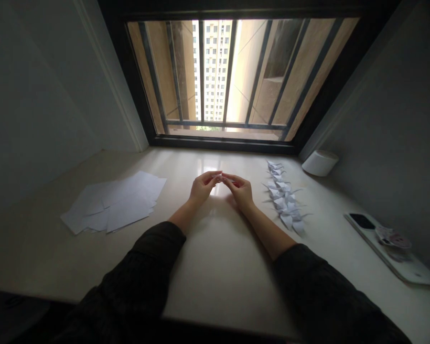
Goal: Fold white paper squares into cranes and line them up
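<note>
My left hand (201,186) and my right hand (241,189) meet over the middle of the white countertop, fingertips close together. Between them they pinch a small folded piece of white paper (219,178); the fingers cover most of it, so its exact shape is hard to make out. Right of my hands, folded paper cranes (283,193) stand in a crowded double row, wings and tails pointing out sideways. Loose white paper sheets (120,198) lie in a spread, overlapping pile to the left.
A white cup-like container (320,163) sits by the right wall. Nearer on the right lies a phone (383,243) with a round grip on its back. A dark-framed barred window (222,138) closes off the far side of the countertop (215,267).
</note>
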`<state>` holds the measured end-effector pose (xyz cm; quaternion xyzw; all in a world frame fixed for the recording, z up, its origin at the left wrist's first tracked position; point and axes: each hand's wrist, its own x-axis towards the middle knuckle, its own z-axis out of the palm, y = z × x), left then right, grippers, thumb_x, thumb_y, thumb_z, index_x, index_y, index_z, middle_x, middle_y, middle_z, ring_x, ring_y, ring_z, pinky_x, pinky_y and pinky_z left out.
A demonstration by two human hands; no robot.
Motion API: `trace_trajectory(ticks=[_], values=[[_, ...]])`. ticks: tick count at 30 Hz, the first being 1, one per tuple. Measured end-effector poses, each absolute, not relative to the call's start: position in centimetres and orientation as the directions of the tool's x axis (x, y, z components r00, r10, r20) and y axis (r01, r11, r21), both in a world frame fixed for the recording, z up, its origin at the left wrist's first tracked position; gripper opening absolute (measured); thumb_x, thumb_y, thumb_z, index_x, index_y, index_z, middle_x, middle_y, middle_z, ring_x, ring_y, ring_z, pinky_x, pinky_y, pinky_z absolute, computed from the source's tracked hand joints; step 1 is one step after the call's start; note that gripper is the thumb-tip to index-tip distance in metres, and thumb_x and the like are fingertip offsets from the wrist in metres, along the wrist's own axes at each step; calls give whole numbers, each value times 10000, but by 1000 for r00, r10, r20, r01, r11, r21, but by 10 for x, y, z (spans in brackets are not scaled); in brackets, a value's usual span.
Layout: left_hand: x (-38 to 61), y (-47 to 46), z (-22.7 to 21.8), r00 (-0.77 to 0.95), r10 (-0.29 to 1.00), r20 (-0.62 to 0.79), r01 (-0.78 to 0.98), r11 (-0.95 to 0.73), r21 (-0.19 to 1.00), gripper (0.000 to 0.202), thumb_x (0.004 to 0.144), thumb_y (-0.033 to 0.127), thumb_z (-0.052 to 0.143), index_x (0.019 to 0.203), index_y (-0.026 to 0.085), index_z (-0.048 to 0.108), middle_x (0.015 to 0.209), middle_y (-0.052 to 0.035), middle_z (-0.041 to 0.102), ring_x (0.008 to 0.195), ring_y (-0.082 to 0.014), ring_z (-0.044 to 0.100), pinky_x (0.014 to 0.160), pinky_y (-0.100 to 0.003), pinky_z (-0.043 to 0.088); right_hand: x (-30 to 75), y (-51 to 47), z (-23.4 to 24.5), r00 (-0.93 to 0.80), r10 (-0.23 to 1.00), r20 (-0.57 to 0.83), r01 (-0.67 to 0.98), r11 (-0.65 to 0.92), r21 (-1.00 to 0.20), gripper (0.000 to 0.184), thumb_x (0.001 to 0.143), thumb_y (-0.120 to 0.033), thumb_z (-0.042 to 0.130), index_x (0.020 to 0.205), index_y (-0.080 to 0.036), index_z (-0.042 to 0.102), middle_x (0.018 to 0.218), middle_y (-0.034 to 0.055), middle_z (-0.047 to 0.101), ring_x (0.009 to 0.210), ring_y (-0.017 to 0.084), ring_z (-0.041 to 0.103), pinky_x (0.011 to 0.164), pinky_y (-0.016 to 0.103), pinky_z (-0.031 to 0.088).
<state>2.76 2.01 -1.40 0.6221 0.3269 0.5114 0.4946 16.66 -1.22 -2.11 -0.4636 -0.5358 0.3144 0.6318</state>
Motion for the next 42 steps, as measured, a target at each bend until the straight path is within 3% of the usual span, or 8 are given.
trace_trajectory(ticks=[7, 14, 25, 31, 37, 42], values=[[26, 18, -13, 246, 921, 302, -104, -284, 953, 335, 694, 412, 691, 922, 168, 707, 944, -98, 707, 857, -203, 653, 704, -301, 512, 167, -9, -23, 267, 901, 342, -42, 365, -930, 270, 649, -408, 731, 822, -200, 735, 816, 53, 733, 760, 196, 675, 752, 338, 530], [26, 20, -14, 222, 935, 278, -112, -259, 959, 329, 656, 433, 714, 847, 166, 730, 866, -96, 718, 796, -207, 664, 648, -301, 526, 166, -12, -18, 300, 907, 296, -53, 326, -944, 223, 635, -384, 742, 739, -187, 735, 751, 51, 730, 737, 189, 662, 735, 322, 510], [25, 24, -15, 124, 937, 327, -115, -314, 942, 264, 662, 388, 720, 776, 150, 725, 812, -79, 710, 734, -164, 638, 680, -291, 509, 167, -11, -17, 360, 900, 245, -70, 289, -955, 236, 572, -356, 775, 715, -174, 732, 698, 46, 718, 686, 176, 643, 732, 324, 501], [28, 23, -17, 142, 913, 382, -125, -366, 922, 237, 696, 367, 698, 811, 160, 712, 866, -78, 704, 770, -163, 638, 718, -297, 502, 168, -9, -20, 365, 892, 267, -112, 327, -938, 250, 563, -361, 786, 729, -182, 733, 748, 53, 729, 717, 197, 663, 773, 354, 510], [30, 22, -17, 146, 904, 401, -232, -363, 902, 249, 643, 325, 746, 821, 162, 685, 875, -66, 705, 840, -193, 656, 822, -359, 507, 169, -7, -24, 362, 882, 302, -101, 360, -928, 267, 562, -375, 789, 746, -190, 733, 782, 56, 733, 752, 216, 676, 787, 371, 521], [30, 23, -18, 93, 919, 382, -220, -355, 909, 199, 650, 321, 737, 765, 168, 682, 831, -54, 703, 798, -180, 657, 793, -348, 518, 168, -7, -24, 362, 876, 318, -82, 369, -926, 274, 555, -389, 788, 736, -192, 731, 794, 58, 732, 765, 222, 676, 779, 374, 526]])
